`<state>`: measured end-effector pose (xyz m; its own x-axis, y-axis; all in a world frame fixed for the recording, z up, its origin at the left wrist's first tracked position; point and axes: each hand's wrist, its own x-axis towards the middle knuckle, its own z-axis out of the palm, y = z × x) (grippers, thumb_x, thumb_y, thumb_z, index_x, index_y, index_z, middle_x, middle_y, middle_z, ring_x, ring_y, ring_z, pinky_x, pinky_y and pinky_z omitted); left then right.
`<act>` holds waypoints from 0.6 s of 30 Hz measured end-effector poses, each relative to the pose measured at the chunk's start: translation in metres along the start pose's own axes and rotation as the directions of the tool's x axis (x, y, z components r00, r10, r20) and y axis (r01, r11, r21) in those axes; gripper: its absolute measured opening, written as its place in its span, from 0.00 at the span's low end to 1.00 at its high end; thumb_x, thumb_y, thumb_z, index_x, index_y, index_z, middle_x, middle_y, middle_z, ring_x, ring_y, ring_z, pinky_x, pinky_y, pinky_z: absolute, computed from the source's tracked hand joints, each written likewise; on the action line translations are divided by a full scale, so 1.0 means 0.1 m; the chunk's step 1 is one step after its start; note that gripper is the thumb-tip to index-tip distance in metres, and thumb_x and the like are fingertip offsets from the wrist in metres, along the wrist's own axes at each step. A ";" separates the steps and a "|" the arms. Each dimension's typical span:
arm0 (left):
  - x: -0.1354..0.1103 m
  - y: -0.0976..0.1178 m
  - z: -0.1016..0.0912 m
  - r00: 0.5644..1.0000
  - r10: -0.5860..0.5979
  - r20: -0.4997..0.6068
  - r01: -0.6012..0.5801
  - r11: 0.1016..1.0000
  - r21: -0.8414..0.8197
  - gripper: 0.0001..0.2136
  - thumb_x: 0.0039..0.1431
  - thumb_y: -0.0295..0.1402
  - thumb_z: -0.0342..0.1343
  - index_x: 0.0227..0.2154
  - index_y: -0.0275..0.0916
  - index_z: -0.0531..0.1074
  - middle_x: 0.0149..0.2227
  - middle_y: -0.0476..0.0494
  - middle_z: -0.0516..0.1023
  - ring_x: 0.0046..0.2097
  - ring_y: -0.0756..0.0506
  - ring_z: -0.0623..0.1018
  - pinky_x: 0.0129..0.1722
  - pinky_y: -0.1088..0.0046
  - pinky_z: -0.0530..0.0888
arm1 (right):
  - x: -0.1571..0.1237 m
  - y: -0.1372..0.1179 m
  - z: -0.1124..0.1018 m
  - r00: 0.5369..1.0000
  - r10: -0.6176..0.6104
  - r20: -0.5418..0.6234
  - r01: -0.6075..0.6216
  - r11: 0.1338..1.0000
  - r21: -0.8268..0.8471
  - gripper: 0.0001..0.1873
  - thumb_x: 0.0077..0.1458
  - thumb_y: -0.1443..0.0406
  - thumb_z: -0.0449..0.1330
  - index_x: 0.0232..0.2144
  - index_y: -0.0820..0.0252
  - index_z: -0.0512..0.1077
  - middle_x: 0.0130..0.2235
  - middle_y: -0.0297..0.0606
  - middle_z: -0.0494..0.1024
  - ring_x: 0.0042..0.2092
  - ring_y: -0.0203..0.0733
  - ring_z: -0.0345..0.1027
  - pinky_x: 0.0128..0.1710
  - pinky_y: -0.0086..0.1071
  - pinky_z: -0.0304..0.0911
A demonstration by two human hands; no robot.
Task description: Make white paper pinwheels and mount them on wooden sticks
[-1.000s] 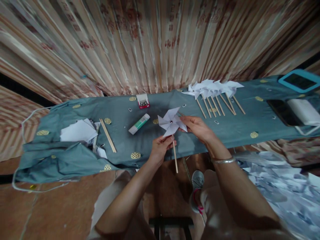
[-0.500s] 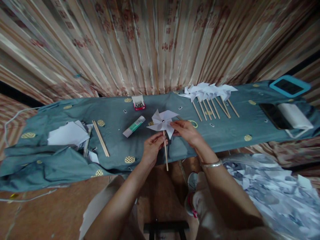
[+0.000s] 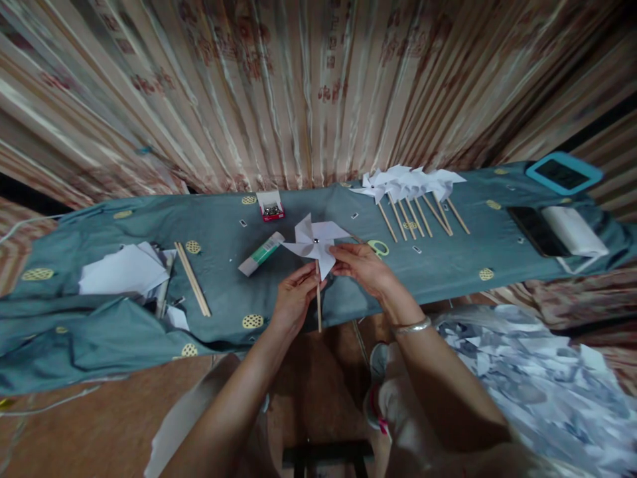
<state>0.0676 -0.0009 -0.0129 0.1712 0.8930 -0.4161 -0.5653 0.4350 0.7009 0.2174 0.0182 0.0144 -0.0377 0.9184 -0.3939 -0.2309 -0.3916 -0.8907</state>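
A white paper pinwheel (image 3: 321,232) with a metal pin at its centre is held up over the front of the table. My left hand (image 3: 296,292) is closed around its wooden stick (image 3: 319,309), just below the paper blades. With my right hand (image 3: 363,265) I pinch the edge of a blade on the right side. Just beyond the right hand lie scissors with a pale green handle (image 3: 378,247). To the left of the pinwheel a green and white glue stick (image 3: 261,253) rests on the cloth.
Several finished pinwheels (image 3: 411,182) lie in a row at the back right. A small red box of pins (image 3: 271,207), wooden sticks (image 3: 193,279) and paper sheets (image 3: 124,269) are to the left. A phone (image 3: 536,231) and a blue-framed device (image 3: 564,174) sit right. Paper pieces (image 3: 537,378) fill a bag below.
The camera view has shifted slightly, so the table things appear a little further left. Both hands keep their hold on the pinwheel, which is turned slightly.
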 end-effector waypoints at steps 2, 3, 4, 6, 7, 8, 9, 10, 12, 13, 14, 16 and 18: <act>0.00 0.00 -0.01 1.000 -0.006 0.005 0.006 1.000 -0.003 0.17 0.30 0.28 0.74 0.30 0.37 0.81 0.31 0.47 0.83 0.35 0.48 0.80 0.44 0.68 0.76 | 0.00 0.01 0.02 1.000 0.011 0.008 -0.011 1.000 0.013 0.18 0.38 0.55 0.75 0.26 0.60 0.76 0.23 0.32 0.77 0.26 0.30 0.69 0.26 0.23 0.67; 0.00 0.00 -0.01 1.000 -0.010 0.007 0.010 1.000 -0.003 0.18 0.30 0.28 0.74 0.30 0.37 0.81 0.31 0.47 0.83 0.35 0.48 0.80 0.44 0.68 0.75 | 0.00 0.01 0.02 1.000 0.015 0.009 -0.016 1.000 0.018 0.18 0.37 0.55 0.75 0.26 0.60 0.77 0.23 0.33 0.77 0.26 0.30 0.70 0.26 0.22 0.67; 0.00 0.00 -0.01 1.000 -0.013 0.009 0.013 1.000 -0.003 0.18 0.30 0.28 0.74 0.31 0.37 0.81 0.31 0.47 0.83 0.35 0.49 0.80 0.44 0.69 0.75 | -0.01 0.02 0.03 1.000 0.017 0.007 -0.017 1.000 0.023 0.19 0.36 0.54 0.75 0.25 0.60 0.77 0.23 0.33 0.77 0.25 0.30 0.70 0.25 0.22 0.67; 0.00 0.00 -0.01 1.000 -0.018 0.013 0.018 1.000 0.006 0.18 0.30 0.28 0.74 0.31 0.37 0.81 0.32 0.47 0.83 0.34 0.49 0.79 0.42 0.71 0.75 | -0.01 0.03 0.04 1.000 0.010 0.003 -0.010 1.000 0.026 0.20 0.34 0.53 0.76 0.25 0.61 0.77 0.23 0.33 0.77 0.25 0.30 0.70 0.25 0.21 0.67; 0.00 0.00 -0.01 1.000 -0.017 0.014 0.017 1.000 0.015 0.18 0.30 0.29 0.74 0.31 0.37 0.81 0.31 0.47 0.83 0.33 0.50 0.79 0.41 0.72 0.75 | -0.01 0.03 0.04 1.000 0.005 0.003 -0.005 1.000 0.024 0.21 0.33 0.53 0.76 0.24 0.61 0.78 0.23 0.33 0.77 0.25 0.29 0.69 0.25 0.22 0.67; 0.00 0.00 -0.01 1.000 -0.015 0.015 0.015 1.000 0.025 0.18 0.30 0.29 0.74 0.31 0.37 0.81 0.31 0.47 0.83 0.33 0.50 0.78 0.40 0.73 0.74 | -0.01 0.03 0.04 1.000 0.001 0.004 -0.001 1.000 0.019 0.21 0.32 0.52 0.76 0.24 0.61 0.78 0.23 0.33 0.78 0.25 0.29 0.69 0.25 0.22 0.67; 0.00 0.00 -0.01 1.000 -0.013 0.016 0.012 0.999 0.034 0.18 0.31 0.29 0.74 0.31 0.37 0.81 0.31 0.47 0.83 0.32 0.51 0.78 0.40 0.74 0.74 | -0.01 0.04 0.03 1.000 0.000 0.006 0.000 1.000 0.013 0.21 0.32 0.52 0.76 0.24 0.61 0.78 0.23 0.33 0.78 0.25 0.29 0.69 0.25 0.22 0.67; 0.01 0.00 -0.01 1.000 -0.011 0.017 0.010 0.999 0.041 0.18 0.31 0.29 0.74 0.31 0.36 0.81 0.31 0.47 0.83 0.31 0.51 0.78 0.39 0.74 0.73 | -0.01 0.04 0.03 1.000 0.000 0.007 -0.001 1.000 0.008 0.21 0.32 0.52 0.76 0.24 0.61 0.77 0.23 0.33 0.78 0.25 0.29 0.70 0.25 0.22 0.67; 0.01 -0.01 -0.02 1.000 -0.012 0.018 0.011 0.999 0.041 0.19 0.31 0.29 0.74 0.32 0.36 0.81 0.31 0.47 0.83 0.31 0.51 0.78 0.38 0.74 0.73 | -0.01 0.04 0.01 1.000 0.003 0.011 -0.003 1.000 0.003 0.21 0.33 0.52 0.75 0.23 0.62 0.77 0.23 0.33 0.77 0.25 0.29 0.70 0.25 0.22 0.67; 0.02 -0.01 -0.02 1.000 -0.014 0.020 0.014 0.999 0.037 0.19 0.31 0.28 0.74 0.33 0.36 0.81 0.31 0.47 0.83 0.31 0.51 0.78 0.38 0.74 0.73 | -0.01 0.04 0.01 1.000 0.002 0.012 -0.002 1.000 0.002 0.21 0.33 0.52 0.75 0.23 0.62 0.77 0.23 0.33 0.77 0.25 0.29 0.70 0.26 0.21 0.67; 0.02 -0.01 -0.03 1.000 -0.017 0.021 0.017 0.999 0.034 0.19 0.31 0.28 0.74 0.33 0.37 0.81 0.31 0.47 0.83 0.31 0.51 0.78 0.38 0.74 0.73 | -0.02 0.04 0.00 1.000 0.000 0.013 0.000 1.000 0.002 0.22 0.33 0.51 0.75 0.23 0.61 0.77 0.23 0.33 0.77 0.25 0.29 0.70 0.26 0.21 0.67; 0.03 -0.02 -0.02 0.999 -0.028 0.023 0.027 0.999 0.026 0.20 0.31 0.27 0.75 0.33 0.37 0.81 0.30 0.48 0.83 0.30 0.52 0.77 0.38 0.75 0.73 | -0.02 0.04 -0.01 1.000 -0.003 0.014 0.003 1.000 0.001 0.22 0.32 0.50 0.75 0.22 0.61 0.76 0.22 0.33 0.77 0.25 0.29 0.69 0.25 0.22 0.67; 0.03 -0.02 -0.01 0.999 -0.036 0.023 0.036 0.999 0.014 0.20 0.30 0.27 0.75 0.33 0.36 0.81 0.30 0.48 0.83 0.29 0.53 0.77 0.37 0.76 0.73 | -0.02 0.05 -0.02 1.000 -0.008 0.010 0.008 1.000 0.000 0.23 0.31 0.50 0.75 0.21 0.61 0.76 0.22 0.33 0.77 0.25 0.28 0.69 0.25 0.22 0.66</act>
<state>0.0683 0.0004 -0.0165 0.2101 0.8792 -0.4277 -0.5475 0.4682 0.6936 0.2189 0.0143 0.0104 -0.0460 0.9221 -0.3842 -0.2313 -0.3840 -0.8939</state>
